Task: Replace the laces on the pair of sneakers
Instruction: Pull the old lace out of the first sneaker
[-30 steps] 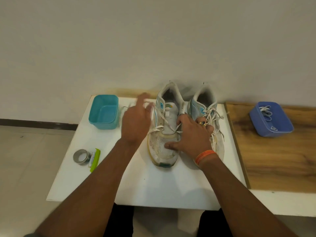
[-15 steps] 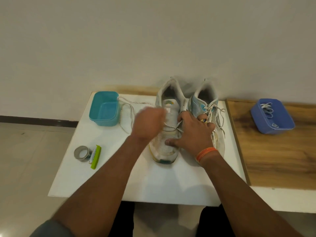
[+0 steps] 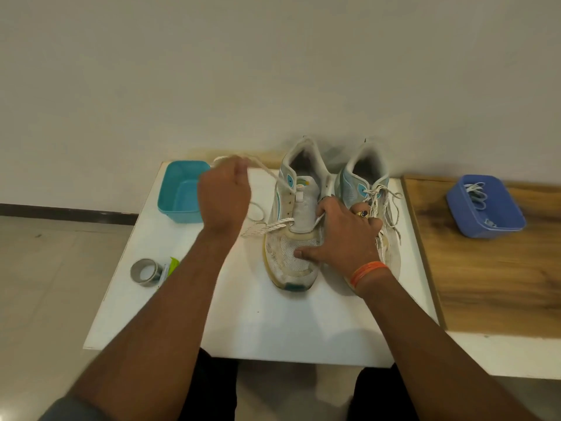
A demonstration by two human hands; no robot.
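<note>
Tape (image 3: 144, 272): a grey roll, laid flat on the white table (image 3: 243, 326), well left of the left sneaker; a green item (image 3: 171, 266) is seen just beside it, partly hidden by the left forearm.
Teal tub (image 3: 182, 192): set at the table's back left corner, left of the left sneaker.
Left hand (image 3: 224, 199): raised between the tub and the left sneaker, fingers curled round the lace.
Lace (image 3: 267, 174): white, held taut from the left hand to the left sneaker's upper eyelets; another stretch is trailed out of a lower eyelet onto the table.
Left sneaker (image 3: 294, 238): white and teal, toe toward the person, mostly unlaced.
Right hand (image 3: 343, 238): spread and pressed flat on the left sneaker, thumb on the toe mesh, fingers reaching the right sneaker.
Right sneaker (image 3: 368, 183): touching the left sneaker on its right side, laced.
Blue tub (image 3: 485, 208): set on a wooden board (image 3: 491, 284), well right of the left sneaker, with white laces (image 3: 476, 192) inside.
</note>
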